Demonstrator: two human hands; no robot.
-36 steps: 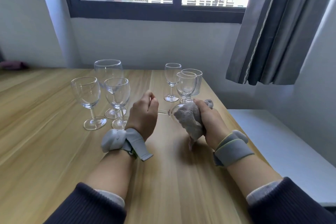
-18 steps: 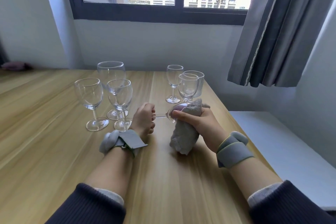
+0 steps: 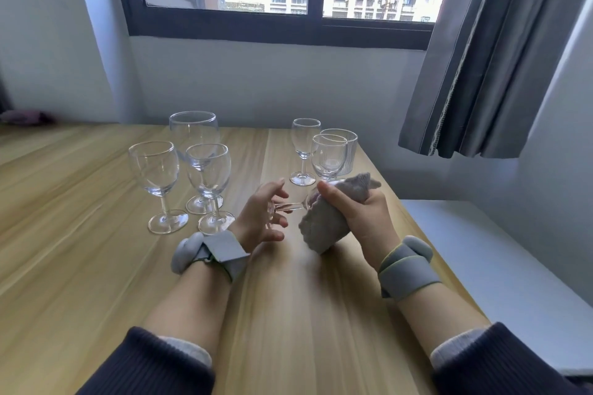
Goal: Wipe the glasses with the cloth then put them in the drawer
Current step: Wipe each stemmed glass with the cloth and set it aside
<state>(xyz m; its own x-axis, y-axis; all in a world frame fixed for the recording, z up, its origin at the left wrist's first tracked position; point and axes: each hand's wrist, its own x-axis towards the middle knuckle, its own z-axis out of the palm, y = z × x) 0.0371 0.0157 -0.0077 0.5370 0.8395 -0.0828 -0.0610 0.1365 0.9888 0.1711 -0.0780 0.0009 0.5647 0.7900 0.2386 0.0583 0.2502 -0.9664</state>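
Note:
A stemmed wine glass [image 3: 288, 207] lies sideways in the air just above the wooden table [image 3: 80, 250]. My right hand [image 3: 362, 215] grips a grey cloth [image 3: 324, 228] wrapped around the glass's bowl, which the cloth mostly hides. My left hand [image 3: 256, 218] is at the glass's foot, fingers spread and loose around it, not clamped. Upright on the table stand three wine glasses [image 3: 154, 170] at the left, and two smaller wine glasses [image 3: 305, 138] with a ribbed tumbler [image 3: 351, 144] behind my right hand. No drawer is in view.
The table's right edge runs close beside my right forearm. Beyond it lies a lower white surface [image 3: 481, 250]. A grey curtain [image 3: 497, 58] hangs at the upper right, and a window fills the wall behind the table.
My left hand's fingers have uncurled from the glass's foot and spread out. My right hand has turned with the cloth on the bowl, and the cloth's loose end now hangs down.

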